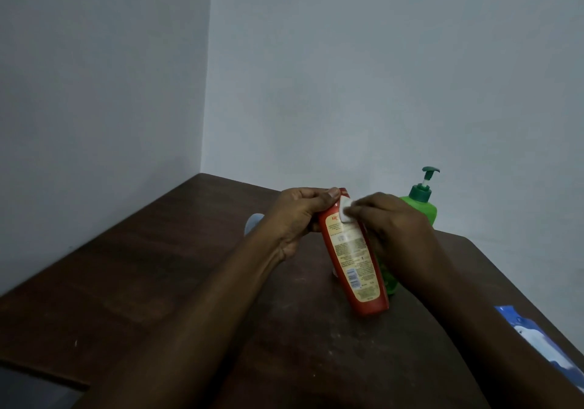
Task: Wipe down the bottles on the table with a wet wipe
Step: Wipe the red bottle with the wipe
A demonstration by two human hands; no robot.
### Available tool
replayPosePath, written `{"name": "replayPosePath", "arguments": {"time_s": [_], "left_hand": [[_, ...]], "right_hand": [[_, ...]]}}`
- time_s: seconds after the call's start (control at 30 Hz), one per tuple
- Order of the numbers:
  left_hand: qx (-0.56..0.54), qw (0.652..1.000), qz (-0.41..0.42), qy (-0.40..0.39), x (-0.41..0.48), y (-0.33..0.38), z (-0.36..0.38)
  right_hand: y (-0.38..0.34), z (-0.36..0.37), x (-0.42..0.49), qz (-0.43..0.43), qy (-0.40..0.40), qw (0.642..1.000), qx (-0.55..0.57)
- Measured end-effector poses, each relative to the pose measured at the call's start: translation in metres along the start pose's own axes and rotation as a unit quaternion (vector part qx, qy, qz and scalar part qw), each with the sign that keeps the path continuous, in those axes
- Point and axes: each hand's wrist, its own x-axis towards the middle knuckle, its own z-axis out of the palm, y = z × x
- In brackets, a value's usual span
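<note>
My left hand (295, 216) grips the upper end of a red bottle (355, 260) with a cream label, held tilted above the dark wooden table (142, 266). A small folded white wet wipe (344, 209) is pinched in my right hand (396, 228) and pressed against the bottle near its top. Behind my right hand stands a green pump bottle (422, 201), upright, its lower part hidden by the hand and the red bottle. A pale blue object (254, 220) shows partly behind my left wrist; what it is I cannot tell.
A blue wet-wipe packet (537, 342) lies near the table's right edge. The table sits in a corner, with white walls behind it and to its left. Its left edge runs diagonally toward the lower left.
</note>
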Motion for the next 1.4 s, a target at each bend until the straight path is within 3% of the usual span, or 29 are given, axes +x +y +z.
{"name": "replayPosePath", "arguments": {"time_s": [0.33, 0.43, 0.5, 0.53, 0.57, 0.63, 0.67, 0.7, 0.73, 0.77, 0.83, 0.9, 0.97, 1.2, 1.4], "left_hand": [[-0.041, 0.997, 0.015, 0.065, 0.005, 0.007, -0.005], [-0.033, 0.997, 0.005, 0.064, 0.006, 0.004, -0.002], [-0.022, 0.998, 0.008, 0.061, 0.006, 0.001, 0.0], [-0.014, 0.998, 0.011, 0.064, 0.006, 0.0, 0.0], [-0.006, 0.998, 0.014, 0.068, 0.007, -0.001, 0.0], [0.007, 0.997, 0.017, 0.075, 0.008, -0.003, -0.001], [0.01, 0.997, 0.018, 0.077, 0.008, -0.003, -0.001], [0.012, 0.997, 0.017, 0.078, 0.009, -0.004, -0.001], [0.015, 0.996, 0.017, 0.081, 0.009, -0.004, -0.001], [0.019, 0.996, 0.017, 0.084, 0.009, -0.004, -0.002], [0.026, 0.996, 0.018, 0.089, 0.01, -0.004, -0.004], [0.026, 0.995, 0.019, 0.091, 0.01, -0.004, -0.005], [0.023, 0.996, 0.019, 0.089, 0.01, -0.004, -0.004], [0.034, 0.996, 0.02, 0.084, 0.01, -0.006, -0.003], [0.033, 0.996, 0.02, 0.085, 0.011, -0.006, -0.003]], "right_hand": [[-0.019, -0.011, -0.071, -0.073, -0.069, 0.995, -0.02], [-0.013, -0.01, -0.077, -0.031, -0.076, 0.997, -0.001], [-0.015, -0.016, -0.067, 0.086, -0.008, 0.991, 0.106], [-0.018, -0.021, -0.058, 0.19, 0.047, 0.958, 0.208], [-0.019, -0.026, -0.045, 0.311, 0.095, 0.881, 0.345], [-0.016, -0.033, -0.023, 0.47, 0.154, 0.633, 0.596], [-0.013, -0.037, -0.014, 0.501, 0.165, 0.526, 0.667], [-0.013, -0.039, -0.008, 0.518, 0.175, 0.444, 0.71], [-0.013, -0.04, -0.006, 0.524, 0.184, 0.385, 0.737], [-0.016, -0.04, -0.005, 0.528, 0.189, 0.349, 0.751], [-0.024, -0.037, -0.008, 0.527, 0.187, 0.318, 0.765], [-0.033, -0.035, -0.01, 0.517, 0.172, 0.318, 0.776], [-0.037, -0.033, -0.01, 0.514, 0.157, 0.347, 0.769], [-0.029, -0.024, -0.01, 0.527, 0.108, 0.519, 0.664], [-0.021, -0.025, -0.011, 0.484, 0.065, 0.699, 0.522]]}}
